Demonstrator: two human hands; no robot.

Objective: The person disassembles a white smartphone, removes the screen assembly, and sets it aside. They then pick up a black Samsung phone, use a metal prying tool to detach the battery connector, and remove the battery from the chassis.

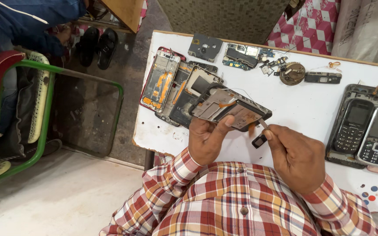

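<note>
The left hand point(205, 139) grips an opened phone chassis point(232, 111) above the white tabletop point(294, 105), its fingers curled round the near edge and the thumb pressed on the metal plate. The right hand point(296, 155) pinches a thin tool point(264, 124) (tweezers, perhaps) at the chassis corner, just above a small black part point(259, 140). Two keypad phones point(366, 129) lie at the right.

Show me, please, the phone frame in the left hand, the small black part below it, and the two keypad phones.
phone frame point(235, 111), head view, metal back plate.
small black part point(259, 141), head view, its middle.
keypad phones point(351, 126), head view, left phone's keypad.
</note>
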